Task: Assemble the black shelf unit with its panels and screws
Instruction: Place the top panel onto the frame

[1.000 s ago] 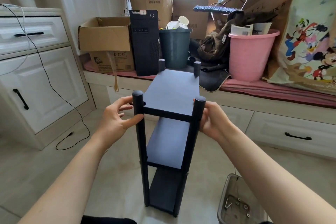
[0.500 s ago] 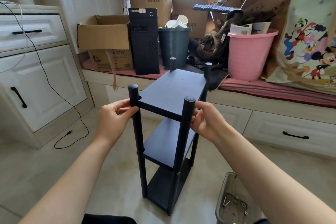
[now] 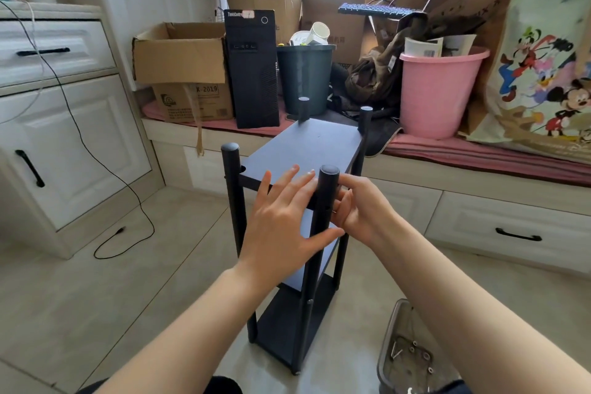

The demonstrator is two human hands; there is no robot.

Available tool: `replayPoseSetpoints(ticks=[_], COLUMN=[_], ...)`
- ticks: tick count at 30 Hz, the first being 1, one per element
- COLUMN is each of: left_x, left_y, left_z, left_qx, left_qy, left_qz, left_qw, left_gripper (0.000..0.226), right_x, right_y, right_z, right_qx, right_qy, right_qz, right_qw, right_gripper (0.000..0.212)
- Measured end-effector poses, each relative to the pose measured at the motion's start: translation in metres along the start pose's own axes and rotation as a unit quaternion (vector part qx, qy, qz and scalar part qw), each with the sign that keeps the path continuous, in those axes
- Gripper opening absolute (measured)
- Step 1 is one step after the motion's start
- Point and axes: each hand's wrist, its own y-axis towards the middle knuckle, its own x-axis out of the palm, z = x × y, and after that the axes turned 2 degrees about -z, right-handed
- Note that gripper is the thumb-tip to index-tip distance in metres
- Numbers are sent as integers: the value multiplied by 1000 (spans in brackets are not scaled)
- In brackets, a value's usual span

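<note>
Since the black shelf unit (image 3: 300, 233) already stands upright on the floor with three panels seated between four posts, I judge the assembly close to finished. What remains, as far as I can tell, is checking or tightening the joint at the near right post (image 3: 323, 221), where both my hands are working. My left hand (image 3: 281, 227) lies flat with its fingers spread straight over the front edge of the top panel (image 3: 307, 150), thumb reaching under toward the post; that grip is fully open and holds nothing. My right hand (image 3: 361, 211) is just on the far side of the same post, fingers curled in against it. Whether they pinch a screw I cannot tell, but that grip looks closed on the post. Down and to the right of my right hand, a small tray (image 3: 388, 358) on the floor holds loose screws and washers, so some fasteners may be left to fit.

Beyond my hands, the black computer tower (image 3: 252, 70) reads "ThinkCentre", the cardboard box (image 3: 192, 99) shows "K-2019", and the printed bag (image 3: 543, 73) carries cartoon characters and a partly hidden Disney logo.
</note>
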Motion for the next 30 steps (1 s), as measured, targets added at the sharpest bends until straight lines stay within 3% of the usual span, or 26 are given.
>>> replayPoseSetpoints(ticks=[7,30], left_x=[5,-2], left_y=[4,-4], left_z=[-3,-6], left_qx=[4,-13], left_qy=[27,15], left_qz=[21,42], left_qw=[999,999], left_gripper=[67,66], right_x=[1,2], right_y=[-2,-8], right_z=[-2,-5], right_qx=[4,3], right_qy=[-10,-7], right_qz=[4,-9], right_qw=[1000,1000], right_gripper=[37,44])
